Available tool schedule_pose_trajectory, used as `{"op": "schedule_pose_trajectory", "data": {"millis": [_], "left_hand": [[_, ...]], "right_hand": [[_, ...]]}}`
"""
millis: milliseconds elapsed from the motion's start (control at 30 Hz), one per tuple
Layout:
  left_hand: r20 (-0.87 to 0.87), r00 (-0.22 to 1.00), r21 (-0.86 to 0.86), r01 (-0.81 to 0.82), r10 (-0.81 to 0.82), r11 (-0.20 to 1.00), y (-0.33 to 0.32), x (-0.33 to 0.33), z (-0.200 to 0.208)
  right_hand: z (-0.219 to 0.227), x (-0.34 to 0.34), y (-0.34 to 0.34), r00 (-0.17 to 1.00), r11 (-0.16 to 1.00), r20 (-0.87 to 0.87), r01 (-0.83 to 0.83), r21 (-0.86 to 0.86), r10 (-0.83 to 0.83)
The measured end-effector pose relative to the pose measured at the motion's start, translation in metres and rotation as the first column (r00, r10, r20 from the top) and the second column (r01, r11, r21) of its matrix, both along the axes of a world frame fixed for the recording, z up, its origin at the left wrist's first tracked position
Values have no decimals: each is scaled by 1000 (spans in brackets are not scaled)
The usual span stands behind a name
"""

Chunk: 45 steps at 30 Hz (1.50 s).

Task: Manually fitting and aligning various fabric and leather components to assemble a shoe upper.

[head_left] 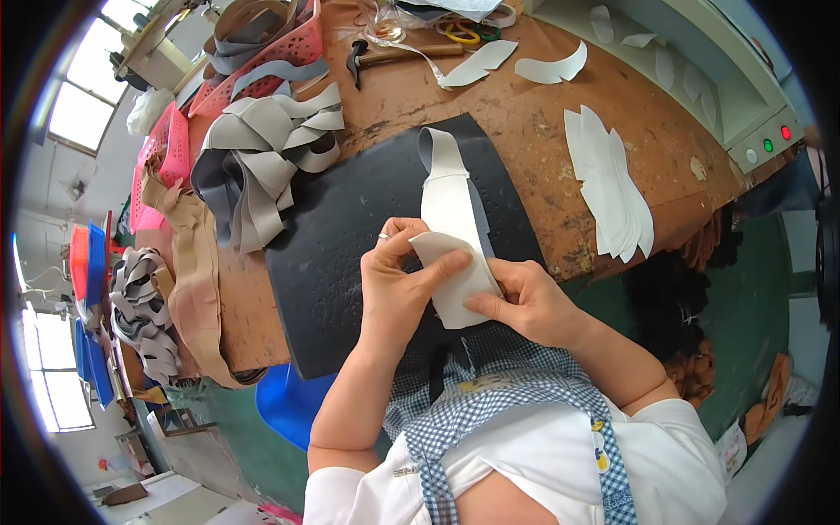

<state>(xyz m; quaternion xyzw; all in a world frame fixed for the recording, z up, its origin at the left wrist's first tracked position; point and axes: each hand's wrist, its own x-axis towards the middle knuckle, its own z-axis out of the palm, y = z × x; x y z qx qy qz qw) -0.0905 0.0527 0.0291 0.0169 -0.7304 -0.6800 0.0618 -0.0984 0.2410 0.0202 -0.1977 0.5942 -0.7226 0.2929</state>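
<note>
A room with a green floor [766, 289] spreads around the hands, bright windows [87, 101] standing far off to their left. A scuffed brown worktable [682, 166] fills the space ahead of both hands. At its far right, well beyond the right hand, stands a pale boxy machine [744, 131]. A black pitted mat [328, 280] lies on the table, beneath and to the left of the hands. Well beyond the left hand, pink baskets [160, 162] border a heap of grey strips [262, 166]; tan strips [197, 271] drape nearer the table's left edge. Ahead and right of the right hand lies a stack of white shaped pieces [612, 184]. A long pale strip [448, 206] runs from the hands away over the mat, its far end curled over, its near part between the hands with a flap raised. The left hand [394, 271] is closed in a pinch, thumb on the flap. The right hand [534, 302] pinches the strip's near right edge, fingers bent. The hands are close together. A wooden-handled hammer [411, 55] lies well beyond them. A ring [382, 236] circles a left-hand finger.
</note>
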Motion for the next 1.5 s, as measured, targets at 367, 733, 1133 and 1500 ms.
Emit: {"op": "schedule_pose_trajectory", "data": {"millis": [367, 733, 1133, 1500], "left_hand": [[400, 834, 508, 142, -379, 849, 2, 3, -3], [372, 921, 511, -96, -119, 854, -10, 1, -4], [256, 935, 733, -22, -246, 680, -13, 7, 7], [297, 955, 544, -182, 15, 819, -6, -10, 2]], "right_hand": [[0, -13, 25, 976, 970, -45, -208, 126, 215], [0, 0, 4, 945, 933, -163, 310, 184, -282], [5, -15, 5, 921, 931, -238, 343, 127, -307], [13, -37, -27, 735, 832, -622, 503, 231, -272]]}}
